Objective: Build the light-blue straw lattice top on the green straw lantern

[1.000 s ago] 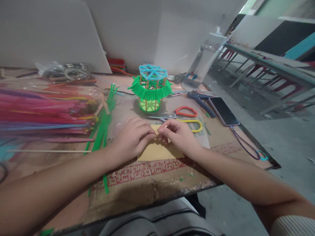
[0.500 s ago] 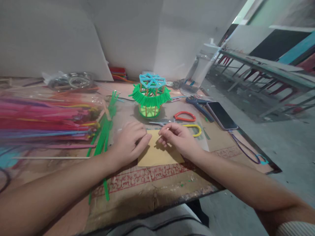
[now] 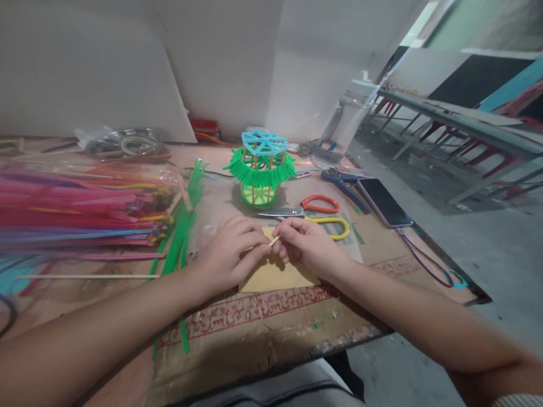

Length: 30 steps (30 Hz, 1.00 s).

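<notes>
A short pale stick [image 3: 275, 241] is pinched between the fingertips of my left hand [image 3: 237, 249] and my right hand [image 3: 303, 243]. Both hands are closed over a yellow paper sheet [image 3: 278, 277] on the cardboard. Behind them stands a small round model [image 3: 259, 169] with a blue spoked top, a green fuzzy fringe and thin brown posts. Scissors [image 3: 282, 212] with one red and one yellow handle lie between the model and my right hand. Green fuzzy stems [image 3: 180, 232] lie left of my left hand.
Bundled colored stems [image 3: 85, 209] fill the left side near a thin stick [image 3: 89, 277]. To the right are pliers [image 3: 350, 189], a phone [image 3: 384, 202] with a cord, and a clear bottle [image 3: 348, 121]. Another table [image 3: 458, 121] stands beyond.
My left fingertips have moved right and now meet the short stick at my right fingertips. The view has shifted slightly.
</notes>
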{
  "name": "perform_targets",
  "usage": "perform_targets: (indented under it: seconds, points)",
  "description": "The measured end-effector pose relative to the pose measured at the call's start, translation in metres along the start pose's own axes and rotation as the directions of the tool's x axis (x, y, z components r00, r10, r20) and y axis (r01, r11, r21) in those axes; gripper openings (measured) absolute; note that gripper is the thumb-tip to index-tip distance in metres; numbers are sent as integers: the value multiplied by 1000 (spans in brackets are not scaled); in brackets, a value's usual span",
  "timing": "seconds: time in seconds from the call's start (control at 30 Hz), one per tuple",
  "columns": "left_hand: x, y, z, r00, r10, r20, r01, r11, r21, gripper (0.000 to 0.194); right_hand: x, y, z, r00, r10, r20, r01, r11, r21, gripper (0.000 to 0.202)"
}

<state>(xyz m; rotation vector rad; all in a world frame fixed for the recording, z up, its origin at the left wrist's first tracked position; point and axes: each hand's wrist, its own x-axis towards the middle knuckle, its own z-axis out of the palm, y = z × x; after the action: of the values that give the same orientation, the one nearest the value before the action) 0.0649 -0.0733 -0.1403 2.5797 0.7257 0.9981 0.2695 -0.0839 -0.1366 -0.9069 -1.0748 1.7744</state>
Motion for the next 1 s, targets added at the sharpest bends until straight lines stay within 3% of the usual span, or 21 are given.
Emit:
perform_targets:
  seconds: [0.13,0.23,0.3,0.37,0.47,0.57,0.6,0.73,0.83,0.9,1.0]
  points:
    - [-1,-1,4,998,-46,53,45,999,26,16,2,-4,-6,1000,22,4,-22,1000,-19,48]
    - [-4,-3,8,982,-143,125,129,985,112,29,-1,-10,-9,996,-91,3,87,938,-335,41]
    - [-5,-4,10,968,-183,170,157,975,156,38,-5,-12,-9,969,-211,126,241,716,-655,28]
    - [-6,-5,11,959,-198,203,163,970,179,41,-9,-13,-8,913,-227,338,403,395,-825,21]
    - [-6,-4,11,955,-192,224,149,970,194,45,-11,-12,-7,818,-132,560,571,69,-818,20]
    - [-5,-3,10,952,-197,234,147,966,214,41,-9,-11,-11,776,-158,611,596,-135,-792,18]
    - [-5,-2,10,951,-201,235,149,964,220,40,-8,-11,-13,771,-176,612,591,-160,-791,18]
    - [-6,-2,11,951,-194,242,138,963,230,43,-6,-11,-19,759,-154,632,622,-117,-775,17]
    - [-6,-2,12,948,-204,243,145,960,239,41,-5,-11,-21,759,-196,621,596,-174,-784,15]
    - [-6,-2,12,949,-197,246,139,962,233,43,-4,-11,-21,752,-159,639,620,-156,-769,16]
    - [-6,-2,11,948,-200,247,142,961,236,43,-5,-10,-18,785,-132,605,590,-135,-796,14]
